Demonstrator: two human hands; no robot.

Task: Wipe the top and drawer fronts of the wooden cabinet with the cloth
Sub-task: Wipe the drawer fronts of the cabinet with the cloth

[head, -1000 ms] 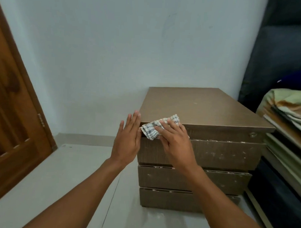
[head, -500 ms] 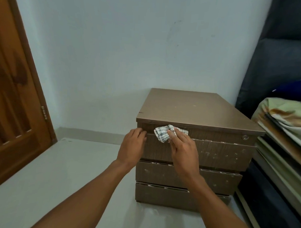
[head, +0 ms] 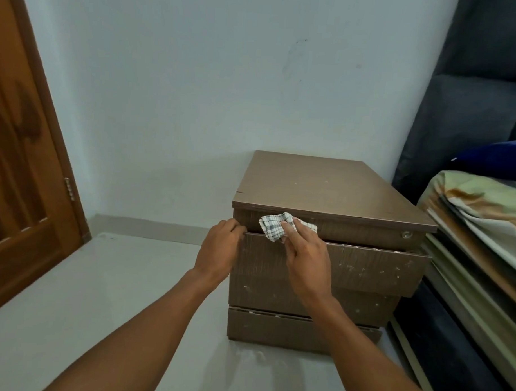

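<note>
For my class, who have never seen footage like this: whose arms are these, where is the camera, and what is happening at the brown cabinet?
The camera sits on a person's head, looking forward and down, so the two arms are the wearer's own. The right hand presses a checked cloth against the top front strip of the wooden cabinet. The left hand grips the left end of the second drawer, which stands slightly pulled out. Nothing lies on the cabinet top. A wooden door is at the left, stacked bedding at the right.
</note>
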